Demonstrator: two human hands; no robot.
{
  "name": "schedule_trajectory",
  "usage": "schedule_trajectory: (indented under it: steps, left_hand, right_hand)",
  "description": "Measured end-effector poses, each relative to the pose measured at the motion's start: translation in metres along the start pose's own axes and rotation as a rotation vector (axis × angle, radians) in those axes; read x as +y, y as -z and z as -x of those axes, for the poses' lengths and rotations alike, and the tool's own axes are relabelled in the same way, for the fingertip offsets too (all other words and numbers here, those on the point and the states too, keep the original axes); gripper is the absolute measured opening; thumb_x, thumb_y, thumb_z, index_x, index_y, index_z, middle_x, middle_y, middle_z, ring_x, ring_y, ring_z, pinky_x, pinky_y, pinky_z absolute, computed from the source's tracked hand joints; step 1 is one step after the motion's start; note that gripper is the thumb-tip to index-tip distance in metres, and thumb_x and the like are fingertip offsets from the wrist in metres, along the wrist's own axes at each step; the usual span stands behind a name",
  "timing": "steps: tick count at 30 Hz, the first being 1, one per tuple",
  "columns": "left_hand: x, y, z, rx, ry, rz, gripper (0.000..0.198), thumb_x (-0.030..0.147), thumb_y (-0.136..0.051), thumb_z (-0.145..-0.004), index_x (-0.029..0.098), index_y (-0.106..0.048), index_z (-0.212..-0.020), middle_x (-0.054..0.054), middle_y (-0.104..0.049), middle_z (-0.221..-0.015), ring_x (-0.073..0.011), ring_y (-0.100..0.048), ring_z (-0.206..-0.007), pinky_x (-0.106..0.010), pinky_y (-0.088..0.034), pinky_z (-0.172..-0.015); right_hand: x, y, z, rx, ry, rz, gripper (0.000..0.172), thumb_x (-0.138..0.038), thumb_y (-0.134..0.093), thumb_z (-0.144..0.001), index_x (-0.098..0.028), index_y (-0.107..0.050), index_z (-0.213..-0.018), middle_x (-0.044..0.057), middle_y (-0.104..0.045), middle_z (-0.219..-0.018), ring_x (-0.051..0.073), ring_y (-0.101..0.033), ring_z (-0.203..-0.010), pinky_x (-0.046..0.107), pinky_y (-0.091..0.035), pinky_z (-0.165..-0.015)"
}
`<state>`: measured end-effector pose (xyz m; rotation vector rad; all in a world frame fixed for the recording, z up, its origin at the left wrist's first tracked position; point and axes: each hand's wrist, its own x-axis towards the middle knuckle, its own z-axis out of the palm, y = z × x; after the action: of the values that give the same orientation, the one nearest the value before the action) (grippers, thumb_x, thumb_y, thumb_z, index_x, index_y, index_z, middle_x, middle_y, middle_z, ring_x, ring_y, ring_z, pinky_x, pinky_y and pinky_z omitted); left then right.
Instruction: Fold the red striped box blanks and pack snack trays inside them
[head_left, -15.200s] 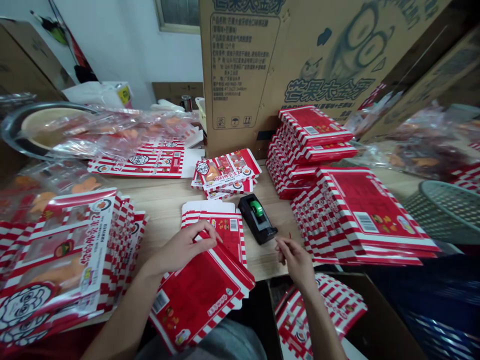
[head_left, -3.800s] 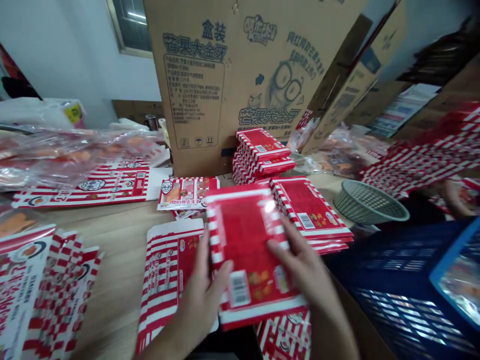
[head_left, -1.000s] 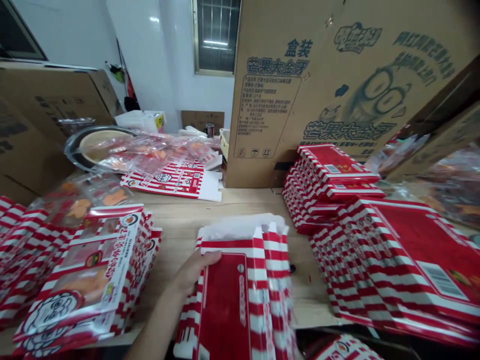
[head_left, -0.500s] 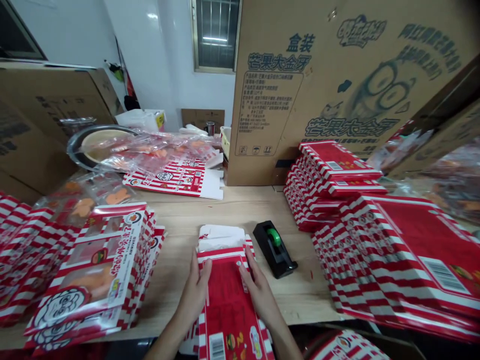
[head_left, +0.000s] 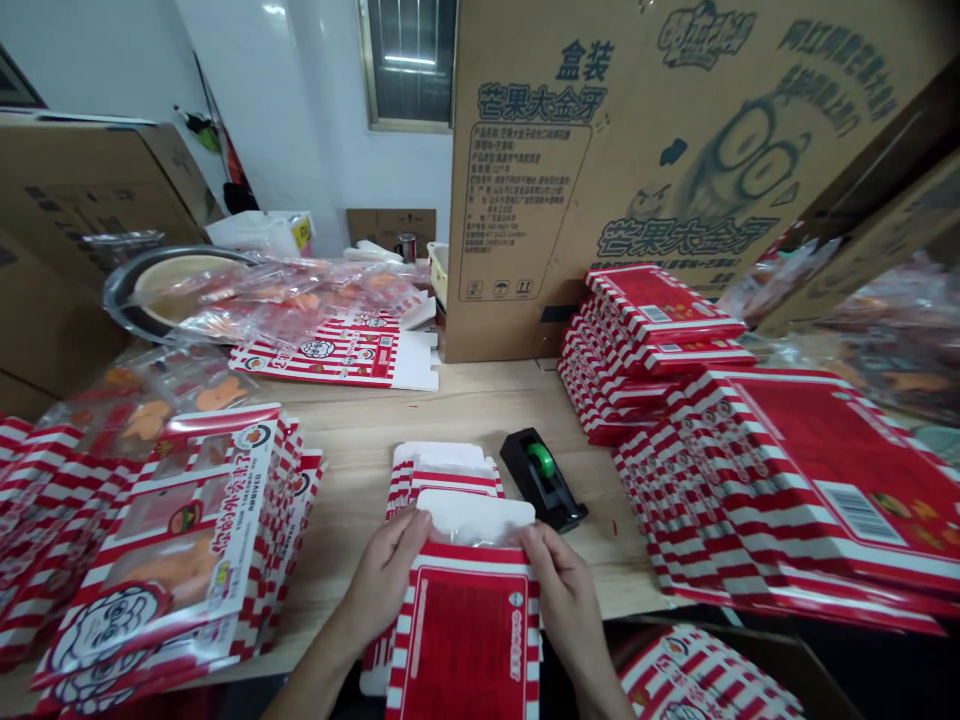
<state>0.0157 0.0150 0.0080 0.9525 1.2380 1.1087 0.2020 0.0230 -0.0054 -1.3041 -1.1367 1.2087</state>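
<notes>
Between my hands is a red-and-white striped cardboard box [head_left: 472, 630], its white end flap [head_left: 476, 515] standing up and clear plastic showing in the opening. My left hand [head_left: 390, 565] pinches the upper left corner of this box. At the upper right corner, my right hand [head_left: 562, 575] has its thumb and fingers closed on the edge. Beneath and behind lies another striped box [head_left: 446, 470] on the table, partly covered. A black tape dispenser [head_left: 541, 485] with a green core stands just beyond my right hand.
Striped boxes [head_left: 795, 470] are stacked on the right, with a smaller stack [head_left: 652, 320] behind. Windowed boxes [head_left: 165, 560] lie at left. Clear bags of orange pieces [head_left: 300, 295] fill the back left beside a basin [head_left: 120, 295]. A tall carton [head_left: 525, 220] stands behind.
The held box has been raised and drawn towards me, off the box beneath. Its white end flap now stands up at the top, with both hands at the corners.
</notes>
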Motion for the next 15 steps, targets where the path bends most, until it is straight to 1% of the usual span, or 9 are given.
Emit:
schedule_trajectory:
  steps: [2,3,4,5,7,8,10,12,15]
  left_hand:
    - [0.001,-0.001,-0.004,-0.05,0.055,0.24,0.022,0.036,-0.055,-0.079,0.019,-0.064,-0.091,-0.002,-0.066,-0.082,-0.0154,-0.059,-0.072,-0.025,-0.046,-0.071]
    - [0.002,-0.001,-0.006,-0.073,0.079,0.343,0.026,0.032,-0.057,-0.077,0.021,-0.061,-0.101,-0.003,-0.066,-0.09,-0.016,-0.061,-0.075,-0.026,-0.046,-0.071]
    - [0.004,-0.001,-0.009,-0.092,0.104,0.412,0.032,0.027,-0.059,-0.075,0.022,-0.06,-0.106,-0.003,-0.067,-0.095,-0.0167,-0.062,-0.077,-0.026,-0.046,-0.07]
    - [0.005,-0.002,-0.01,-0.108,0.131,0.441,0.032,0.023,-0.061,-0.072,0.022,-0.061,-0.104,-0.004,-0.067,-0.097,-0.0174,-0.063,-0.078,-0.025,-0.047,-0.068]
    - [0.008,-0.002,-0.012,-0.145,0.169,0.406,0.017,0.015,-0.06,-0.067,0.017,-0.067,-0.083,-0.005,-0.068,-0.093,-0.0182,-0.063,-0.079,-0.024,-0.046,-0.065]
    - [0.009,-0.003,-0.012,-0.155,0.161,0.375,0.009,0.013,-0.059,-0.066,0.016,-0.066,-0.07,-0.005,-0.069,-0.09,-0.0182,-0.063,-0.08,-0.023,-0.046,-0.066]
    - [0.012,-0.005,-0.01,-0.169,0.109,0.341,0.011,0.011,-0.057,-0.066,0.015,-0.062,-0.058,-0.004,-0.069,-0.09,-0.0183,-0.062,-0.084,-0.024,-0.045,-0.072]
    - [0.013,-0.007,-0.007,-0.187,0.079,0.33,0.009,0.015,-0.056,-0.07,0.015,-0.064,-0.066,-0.004,-0.069,-0.091,-0.0187,-0.062,-0.086,-0.025,-0.045,-0.077]
    - [0.014,-0.011,-0.002,-0.184,0.108,0.333,0.011,0.02,-0.056,-0.074,0.016,-0.064,-0.081,-0.005,-0.068,-0.093,-0.0196,-0.062,-0.086,-0.027,-0.045,-0.076]
  right_hand:
    - [-0.002,0.003,0.001,-0.053,-0.047,-0.127,0.033,-0.047,-0.057,-0.077,-0.023,-0.061,-0.099,0.003,-0.066,-0.079,0.018,-0.061,-0.073,0.026,-0.048,-0.063]
    - [-0.003,0.005,0.001,-0.091,-0.066,-0.18,0.039,-0.046,-0.057,-0.078,-0.026,-0.056,-0.112,0.004,-0.067,-0.09,0.019,-0.062,-0.082,0.028,-0.048,-0.069]
    - [-0.004,0.006,0.001,-0.133,-0.076,-0.205,0.042,-0.045,-0.057,-0.079,-0.027,-0.053,-0.116,0.005,-0.067,-0.099,0.02,-0.061,-0.09,0.03,-0.048,-0.075]
    - [-0.006,0.007,0.002,-0.173,-0.073,-0.2,0.038,-0.043,-0.057,-0.079,-0.027,-0.056,-0.113,0.006,-0.066,-0.104,0.021,-0.06,-0.096,0.033,-0.047,-0.079]
    - [-0.011,0.008,0.002,-0.22,-0.043,-0.134,0.022,-0.04,-0.063,-0.074,-0.023,-0.066,-0.087,0.008,-0.065,-0.107,0.023,-0.058,-0.102,0.035,-0.043,-0.087]
    - [-0.015,0.007,0.002,-0.225,-0.033,-0.102,0.019,-0.039,-0.067,-0.071,-0.02,-0.065,-0.074,0.008,-0.066,-0.106,0.024,-0.058,-0.102,0.036,-0.041,-0.089]
    - [-0.024,0.004,0.001,-0.212,-0.048,-0.077,0.024,-0.037,-0.07,-0.067,-0.019,-0.057,-0.06,0.007,-0.068,-0.099,0.023,-0.06,-0.097,0.035,-0.041,-0.088]
    - [-0.034,0.001,-0.001,-0.219,-0.099,-0.066,0.025,-0.037,-0.071,-0.065,-0.019,-0.054,-0.063,0.005,-0.069,-0.089,0.021,-0.062,-0.09,0.032,-0.045,-0.082]
    - [-0.045,-0.002,-0.004,-0.273,-0.179,0.004,0.025,-0.038,-0.071,-0.064,-0.019,-0.059,-0.073,0.001,-0.067,-0.078,0.018,-0.062,-0.076,0.026,-0.047,-0.069]
